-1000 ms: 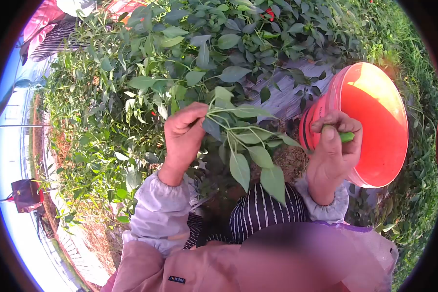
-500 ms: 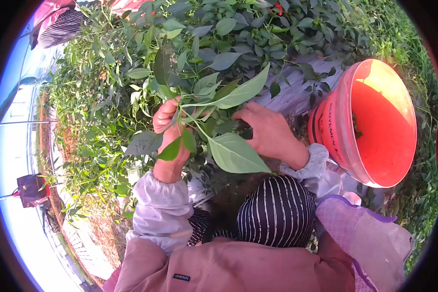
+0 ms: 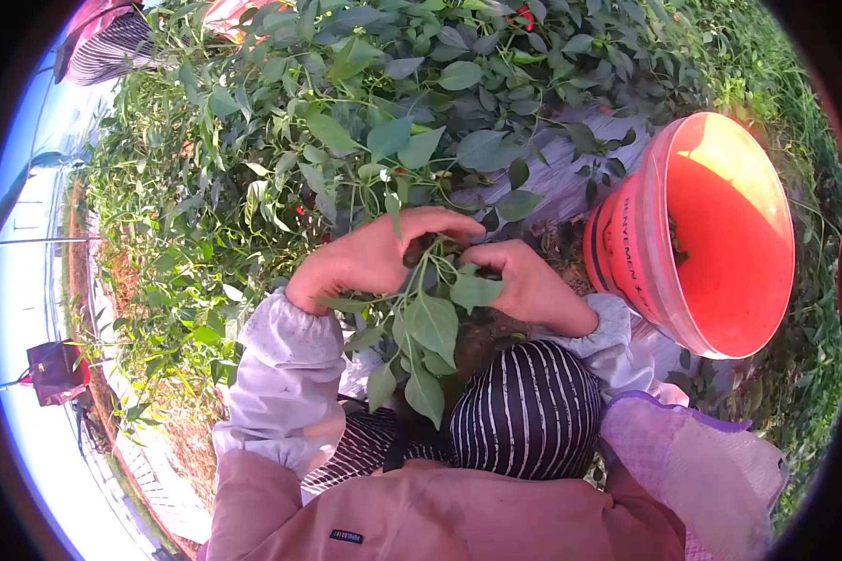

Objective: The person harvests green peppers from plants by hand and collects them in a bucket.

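Note:
My left hand curls over a leafy pepper plant branch, whose leaves hang down below my fingers toward my lap. Close beside it, my right hand has its thumb and fingers drawn together at the same stems, next to a small leaf. What lies between those fingertips is hidden. Around both hands stand dense green pepper plants. A few red peppers show among the leaves at the top.
An orange-red bucket leans toward me on the right, with a bit of green inside. Pale plastic sheeting covers the ground behind the hands. A whitish-purple mesh sack lies by my right side. Another person's striped clothing shows at top left.
My left hand has moved right and now bends over the branch. The leafy branch has swung from upright to hanging down. My right hand has closed in near the stems.

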Tool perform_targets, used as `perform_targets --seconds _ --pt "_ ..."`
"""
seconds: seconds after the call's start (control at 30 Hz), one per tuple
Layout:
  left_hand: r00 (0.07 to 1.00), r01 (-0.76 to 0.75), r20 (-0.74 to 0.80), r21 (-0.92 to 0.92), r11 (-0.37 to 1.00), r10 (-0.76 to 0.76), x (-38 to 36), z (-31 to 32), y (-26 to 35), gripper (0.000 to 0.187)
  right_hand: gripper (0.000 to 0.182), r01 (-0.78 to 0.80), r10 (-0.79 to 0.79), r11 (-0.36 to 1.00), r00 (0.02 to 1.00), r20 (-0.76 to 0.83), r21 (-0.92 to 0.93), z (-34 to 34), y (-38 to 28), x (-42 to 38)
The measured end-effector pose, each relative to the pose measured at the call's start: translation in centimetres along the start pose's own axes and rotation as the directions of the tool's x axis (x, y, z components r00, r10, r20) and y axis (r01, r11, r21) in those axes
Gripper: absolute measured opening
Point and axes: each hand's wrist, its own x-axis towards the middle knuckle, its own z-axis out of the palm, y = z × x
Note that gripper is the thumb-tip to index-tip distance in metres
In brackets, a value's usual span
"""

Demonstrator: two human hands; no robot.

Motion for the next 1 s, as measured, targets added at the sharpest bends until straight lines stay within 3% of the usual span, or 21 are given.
perform_targets --seconds 0.03,0.07,0.13,0.2,0.23,0.27,0.3,0.33,0.4,0.43,0.5,0.53,0.6,0.63,0.67,0.7,0.73,0.77,0.8,0.9,1.0 --pt "0.994 -0.101 0.061 0.146 0.984 0.093 0.1 0.0 -1.3 0.043 0.022 0.037 -0.031 0.996 0.997 0.073 -0.077 0.1 0.3 -0.1" --pt "0.993 -0.103 0.067 0.143 0.984 0.094 -0.2 -0.1 -1.8 0.043 0.023 0.079 -0.057 0.985 0.987 0.147 -0.151 0.2 0.7 -0.1" --pt "0.937 -0.340 0.063 0.386 0.857 0.344 -1.0 -0.1 -2.8 0.029 0.030 0.011 0.011 0.995 0.975 0.224 -0.099 0.2 1.2 -0.5" --pt "0.936 -0.333 0.026 0.390 0.859 0.351 -2.9 -0.5 -4.5 0.024 0.041 -0.173 0.182 0.983 0.923 0.339 -0.057 -0.1 1.1 -1.0" --pt "0.964 -0.243 -0.015 0.357 0.902 0.265 -4.4 -1.2 -4.4 0.024 0.048 -0.117 0.128 0.991 0.954 0.271 -0.058 -0.5 3.1 -1.3" --pt "0.983 -0.149 -0.053 0.321 0.935 0.174 -5.7 -1.8 -4.3 0.024 0.043 -0.127 0.122 0.991 0.984 0.127 0.039 -0.5 6.6 -1.6" --pt "0.980 -0.128 -0.115 0.280 0.951 0.165 -7.0 -2.4 -4.3 0.024 0.034 -0.217 0.219 0.974 0.975 -0.024 0.066 -1.4 8.7 -1.7" --pt "0.972 -0.110 -0.176 0.239 0.965 0.154 -8.1 -2.9 -4.1 0.023 0.025 -0.300 0.315 0.948 0.934 -0.171 0.105 -2.6 10.7 -1.5" --pt "0.945 0.054 -0.326 0.131 0.990 -0.008 -10.2 -3.4 -3.5 0.019 0.019 -0.266 0.284 0.958 0.824 -0.490 0.107 -4.3 15.7 -1.1" --pt "0.904 0.167 -0.413 0.109 0.980 -0.108 -11.2 -3.8 -3.8 0.018 0.019 -0.269 0.291 0.956 0.819 -0.495 0.117 -4.9 16.2 -0.7" --pt "0.881 0.120 -0.459 -0.014 0.993 -0.113 -12.3 -4.3 -4.3 0.015 0.018 -0.343 0.389 0.919 0.704 -0.595 0.194 -5.9 17.0 0.5" --pt "0.872 0.115 -0.472 -0.065 0.991 -0.132 -12.8 -4.6 -4.3 0.013 0.018 -0.341 0.389 0.919 0.706 -0.591 0.198 -6.1 18.0 1.4" --pt "0.880 0.142 -0.460 0.014 0.990 -0.119 -14.0 -4.7 -5.7 0.012 0.017 -0.190 0.195 0.979 0.747 -0.636 0.077 -5.6 19.4 3.6" --pt "0.889 0.162 -0.445 0.089 0.983 -0.106 -14.1 -4.4 -5.7 0.012 0.017 -0.185 0.193 0.980 0.753 -0.629 0.079 -5.3 18.3 4.8" --pt "0.824 0.198 -0.466 -0.294 0.935 -0.321 -14.2 -3.7 -5.7 0.018 0.017 -0.213 0.116 0.972 0.804 -0.584 -0.099 -4.9 17.1 6.0" --pt "0.863 0.200 -0.441 -0.148 0.969 -0.246 -13.9 -3.3 -5.4 0.021 0.017 -0.224 0.049 0.935 0.850 -0.524 -0.274 -4.4 15.8 7.3" --pt "0.899 0.193 -0.401 0.001 0.981 -0.176 -13.7 -3.1 -5.2 0.025 0.017 -0.217 0.048 0.938 0.854 -0.517 -0.271 -4.0 15.0 8.4" --pt "0.912 0.165 -0.385 0.035 0.986 -0.139 -13.7 -2.7 -5.8 0.027 0.019 -0.064 -0.108 0.905 0.922 -0.373 -0.421 -3.4 14.2 9.6" --pt "0.909 0.174 -0.389 0.037 0.984 -0.146 -13.6 -2.3 -5.7 0.027 0.022 0.104 -0.249 0.836 0.947 -0.203 -0.538 -2.8 14.1 10.6" --pt "0.910 0.162 -0.395 0.048 0.986 -0.130 -13.5 -1.6 -5.7 0.027 0.029 0.189 -0.306 0.738 0.949 -0.072 -0.648 -0.3 13.7 12.1" --pt "0.889 0.179 -0.434 0.045 0.983 -0.142 -13.9 -0.8 -6.1 0.024 0.027 0.182 -0.317 0.636 0.947 -0.040 -0.750 0.3 13.6 11.6"
